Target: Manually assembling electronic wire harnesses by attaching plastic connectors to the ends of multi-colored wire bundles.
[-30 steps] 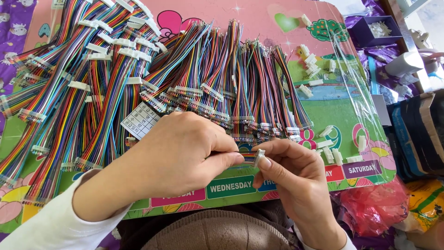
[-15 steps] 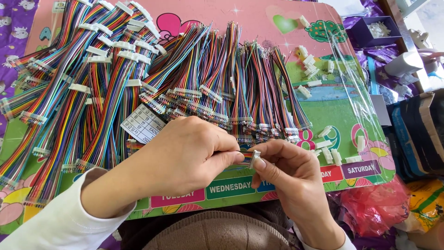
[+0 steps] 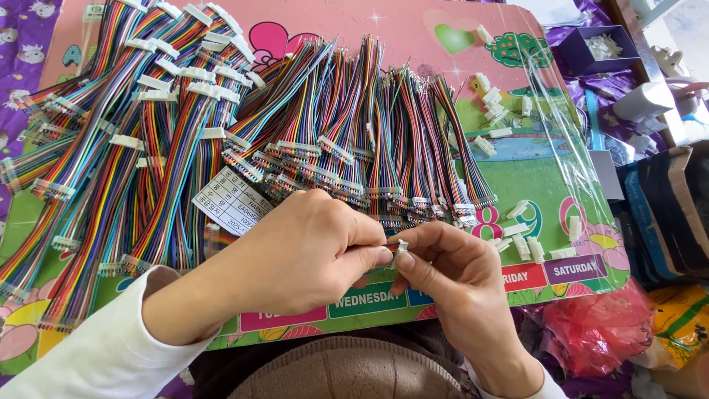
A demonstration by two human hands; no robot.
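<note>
Covering the pink-and-green printed play mat (image 3: 546, 170), rainbow-coloured wire bundles (image 3: 295, 140) lay fanned out; near its front edge I saw my left hand (image 3: 310, 251) and right hand (image 3: 450, 273) both pinched on one small white plastic connector (image 3: 401, 247).

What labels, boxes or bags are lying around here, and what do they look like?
Paper label: white rectangle with dark print, tilted among the wire bundles, beside the left hand.
Small box: purple, open, white connectors inside, top right.
Plastic bag: red, crumpled, lower right.
</note>
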